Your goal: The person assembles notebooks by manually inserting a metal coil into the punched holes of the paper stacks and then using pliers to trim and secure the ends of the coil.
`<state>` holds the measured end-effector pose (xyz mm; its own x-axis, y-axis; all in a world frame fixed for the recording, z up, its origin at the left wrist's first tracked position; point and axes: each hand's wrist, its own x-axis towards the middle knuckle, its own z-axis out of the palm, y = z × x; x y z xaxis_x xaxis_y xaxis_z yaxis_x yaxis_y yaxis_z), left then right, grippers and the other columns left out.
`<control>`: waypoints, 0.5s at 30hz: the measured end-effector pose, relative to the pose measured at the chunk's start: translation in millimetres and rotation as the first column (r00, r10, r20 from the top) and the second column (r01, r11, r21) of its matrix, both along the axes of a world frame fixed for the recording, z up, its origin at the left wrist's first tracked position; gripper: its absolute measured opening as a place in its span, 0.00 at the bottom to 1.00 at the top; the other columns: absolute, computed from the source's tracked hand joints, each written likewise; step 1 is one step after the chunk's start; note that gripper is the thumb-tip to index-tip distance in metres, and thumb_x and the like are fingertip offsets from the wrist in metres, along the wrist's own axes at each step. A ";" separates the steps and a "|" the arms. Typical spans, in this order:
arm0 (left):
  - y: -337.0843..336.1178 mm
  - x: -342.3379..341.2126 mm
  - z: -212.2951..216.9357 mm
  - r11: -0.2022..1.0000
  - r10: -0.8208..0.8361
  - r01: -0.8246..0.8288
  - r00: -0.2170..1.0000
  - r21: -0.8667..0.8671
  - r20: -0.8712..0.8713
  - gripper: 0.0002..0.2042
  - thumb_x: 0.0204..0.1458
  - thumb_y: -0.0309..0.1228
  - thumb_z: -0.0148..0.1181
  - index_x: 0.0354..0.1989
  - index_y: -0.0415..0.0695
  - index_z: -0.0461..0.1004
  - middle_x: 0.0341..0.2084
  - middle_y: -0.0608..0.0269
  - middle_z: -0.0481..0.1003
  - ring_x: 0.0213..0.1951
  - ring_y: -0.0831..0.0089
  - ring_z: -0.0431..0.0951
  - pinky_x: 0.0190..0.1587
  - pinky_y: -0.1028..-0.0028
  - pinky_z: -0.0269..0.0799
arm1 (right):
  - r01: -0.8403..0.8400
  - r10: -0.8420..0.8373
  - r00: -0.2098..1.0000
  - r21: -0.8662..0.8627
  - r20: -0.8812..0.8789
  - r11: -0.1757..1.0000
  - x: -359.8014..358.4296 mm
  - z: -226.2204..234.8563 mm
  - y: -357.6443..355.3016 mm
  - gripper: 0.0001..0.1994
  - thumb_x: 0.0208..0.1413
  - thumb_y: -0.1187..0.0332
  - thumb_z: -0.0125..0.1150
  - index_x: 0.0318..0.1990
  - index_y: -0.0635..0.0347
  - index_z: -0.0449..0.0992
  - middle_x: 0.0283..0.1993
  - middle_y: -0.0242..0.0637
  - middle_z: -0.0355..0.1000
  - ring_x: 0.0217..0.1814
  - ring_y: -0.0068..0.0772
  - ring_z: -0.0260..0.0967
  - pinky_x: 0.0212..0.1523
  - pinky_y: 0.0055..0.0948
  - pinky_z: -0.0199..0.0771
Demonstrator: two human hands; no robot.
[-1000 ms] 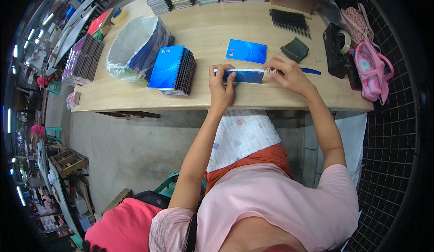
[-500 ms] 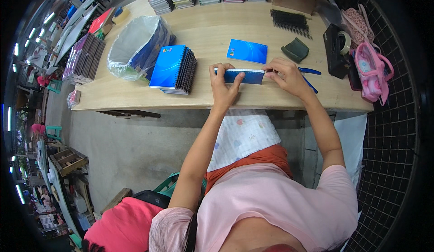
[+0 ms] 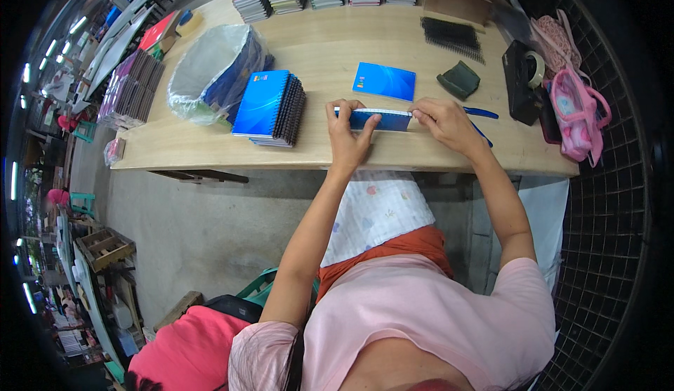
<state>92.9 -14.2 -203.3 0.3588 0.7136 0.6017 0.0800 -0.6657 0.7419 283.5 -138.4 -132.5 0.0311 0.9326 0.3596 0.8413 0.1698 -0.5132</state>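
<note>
- A blue notebook (image 3: 373,118) is held edge-up on the wooden surface (image 3: 210,149), pinched at one end by the left hand (image 3: 347,138) and at the other by the right hand (image 3: 446,123), both closed on it.
- A finished stack of blue spiral notebooks (image 3: 270,107) is seen left of the hands.
- A loose blue cover (image 3: 384,81) and black spiral coils (image 3: 453,36), lying beyond the hands, appear yet to be bound.

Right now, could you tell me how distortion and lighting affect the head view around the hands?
Head view: fisheye bends the pale wooden table edge and blackens the corners; even light, sharp on both hands, left and right, holding the blue notebook.
</note>
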 end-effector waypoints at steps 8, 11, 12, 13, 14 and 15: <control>-3.7 6.8 0.5 1.000 -0.016 0.016 1.000 -0.021 0.008 0.17 0.47 0.32 0.73 0.37 0.39 0.71 0.36 0.55 0.67 0.40 0.61 0.69 0.43 0.66 0.67 | 0.069 -0.068 0.992 -0.004 0.109 0.998 -1.7 -2.4 -0.8 0.10 0.56 0.68 0.62 0.44 0.58 0.77 0.39 0.40 0.74 0.38 0.48 0.74 0.38 0.43 0.72; 0.0 2.9 -3.3 0.998 0.014 -0.011 0.999 -0.060 0.045 0.17 0.46 0.33 0.73 0.37 0.40 0.71 0.34 0.55 0.67 0.39 0.60 0.68 0.43 0.65 0.67 | 0.078 -0.079 0.995 0.019 0.064 0.997 -14.0 0.2 5.8 0.12 0.55 0.67 0.63 0.46 0.57 0.77 0.39 0.40 0.74 0.41 0.47 0.73 0.38 0.43 0.72; 1.3 1.1 -3.9 1.000 0.017 -0.016 0.999 -0.025 0.032 0.17 0.46 0.34 0.73 0.38 0.40 0.72 0.34 0.54 0.68 0.39 0.58 0.69 0.43 0.64 0.67 | 0.080 -0.083 0.990 0.029 0.117 0.996 -11.7 -3.6 7.6 0.12 0.55 0.67 0.63 0.47 0.57 0.76 0.40 0.41 0.74 0.42 0.48 0.73 0.40 0.43 0.72; 4.1 -5.1 -4.6 0.999 0.036 -0.037 0.999 0.016 0.009 0.17 0.46 0.35 0.73 0.38 0.41 0.72 0.34 0.54 0.69 0.40 0.57 0.69 0.43 0.63 0.67 | 0.066 -0.072 0.985 0.044 0.158 0.997 -14.1 -6.2 12.6 0.12 0.55 0.67 0.63 0.47 0.57 0.76 0.41 0.41 0.74 0.44 0.48 0.72 0.41 0.44 0.72; 3.7 -5.5 -5.5 0.999 0.037 -0.037 0.999 0.010 0.012 0.18 0.45 0.36 0.73 0.38 0.42 0.72 0.33 0.53 0.69 0.40 0.55 0.70 0.44 0.62 0.68 | 0.093 -0.107 0.982 0.095 0.158 0.991 -17.8 -6.5 13.3 0.12 0.56 0.67 0.62 0.47 0.58 0.76 0.41 0.43 0.74 0.45 0.49 0.72 0.42 0.43 0.71; 3.6 -4.8 -5.7 0.999 0.051 -0.051 0.999 0.012 0.012 0.18 0.45 0.37 0.73 0.39 0.42 0.73 0.33 0.52 0.70 0.41 0.54 0.70 0.44 0.60 0.68 | 0.094 -0.110 0.980 0.099 0.165 0.991 -19.2 -7.0 13.5 0.12 0.57 0.67 0.61 0.48 0.58 0.76 0.42 0.44 0.73 0.46 0.49 0.71 0.43 0.43 0.71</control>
<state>88.1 -10.5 -209.0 0.3147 0.7231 0.6149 0.1052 -0.6704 0.7345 264.3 -124.9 -139.5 0.0559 0.8911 0.4504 0.9299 0.1178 -0.3484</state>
